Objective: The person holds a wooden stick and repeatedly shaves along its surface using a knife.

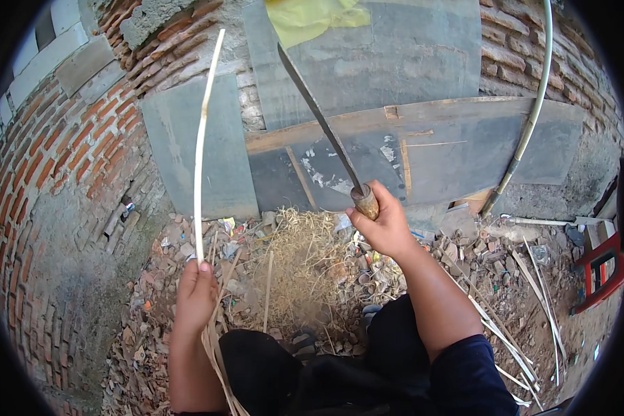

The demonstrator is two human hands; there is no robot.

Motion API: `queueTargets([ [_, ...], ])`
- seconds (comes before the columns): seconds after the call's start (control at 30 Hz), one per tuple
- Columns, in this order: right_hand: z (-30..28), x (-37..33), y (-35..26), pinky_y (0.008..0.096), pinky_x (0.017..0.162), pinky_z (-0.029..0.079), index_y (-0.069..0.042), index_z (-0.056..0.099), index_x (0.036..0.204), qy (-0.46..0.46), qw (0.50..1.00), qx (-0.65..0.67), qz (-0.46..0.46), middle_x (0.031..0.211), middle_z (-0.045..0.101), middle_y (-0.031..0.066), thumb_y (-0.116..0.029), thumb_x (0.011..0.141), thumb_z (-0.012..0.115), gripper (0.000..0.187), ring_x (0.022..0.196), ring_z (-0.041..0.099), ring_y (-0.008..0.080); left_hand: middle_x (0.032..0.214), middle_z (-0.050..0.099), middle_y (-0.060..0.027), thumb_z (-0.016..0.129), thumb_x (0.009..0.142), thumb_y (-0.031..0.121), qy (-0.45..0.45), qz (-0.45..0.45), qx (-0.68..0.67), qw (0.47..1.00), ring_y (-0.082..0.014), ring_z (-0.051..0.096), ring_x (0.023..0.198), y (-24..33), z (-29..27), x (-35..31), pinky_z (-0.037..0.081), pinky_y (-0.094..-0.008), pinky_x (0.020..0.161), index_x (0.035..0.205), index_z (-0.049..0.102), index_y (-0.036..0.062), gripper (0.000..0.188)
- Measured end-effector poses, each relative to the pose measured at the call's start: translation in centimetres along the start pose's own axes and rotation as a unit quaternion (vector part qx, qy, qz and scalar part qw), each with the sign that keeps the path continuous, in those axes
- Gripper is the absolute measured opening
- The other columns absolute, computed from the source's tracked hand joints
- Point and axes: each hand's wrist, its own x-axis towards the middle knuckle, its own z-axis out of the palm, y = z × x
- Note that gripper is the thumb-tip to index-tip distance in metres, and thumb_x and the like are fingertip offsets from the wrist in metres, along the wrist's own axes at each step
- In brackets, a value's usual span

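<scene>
A long, pale bamboo strip (200, 159) rises nearly upright from my left hand (195, 295), whose fingers are closed round it. It bends slightly at a node, and its lower part runs down beside my forearm. My right hand (390, 225) grips a machete (324, 125) by its worn, round wooden handle. The dark, narrow blade slants up and to the left, apart from the strip. Below, between the two hands, a heap of thin bamboo shavings (301, 267) covers the ground. My knees in dark cloth show at the bottom.
Rubble and litter (149, 333) spread over the ground. Loose bamboo strips (509, 340) lie at the right, near a red plastic object (603, 277). Grey boards (457, 152) lean against the brick wall ahead, with a bamboo pole (523, 142) beside them. Another brick wall (48, 229) closes the left side.
</scene>
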Motion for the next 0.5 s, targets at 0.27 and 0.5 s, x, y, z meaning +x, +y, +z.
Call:
queueTargets([
  [0.27,2.6,-1.2,0.6,0.0476,0.067,0.054,-0.011,0.062,0.106,-0.175,0.926,-0.335,-0.022,0.074,0.069,0.0151,-0.021,0.077,0.073,0.033,0.074,0.070,0.0371,0.070,0.045,0.0046,0.046,0.109,0.032,-0.132,-0.009,0.058,0.989,-0.0055,0.038,0.058,-10.4,4.6,-0.1,0.033,-0.0226,0.053,0.098,0.059,0.0057,0.031],
  [0.5,5.1,-1.3,1.8,0.0505,0.070,0.055,-0.011,0.059,0.106,-0.338,0.831,-0.441,-0.012,0.082,0.071,0.0140,-0.024,0.078,0.071,0.033,0.079,0.070,0.0373,0.066,0.040,0.0094,0.057,0.105,0.029,-0.183,-0.089,0.060,0.977,-0.0024,0.031,0.053,-9.6,5.2,-0.5,0.026,-0.0226,0.048,0.101,0.058,0.0074,0.022],
])
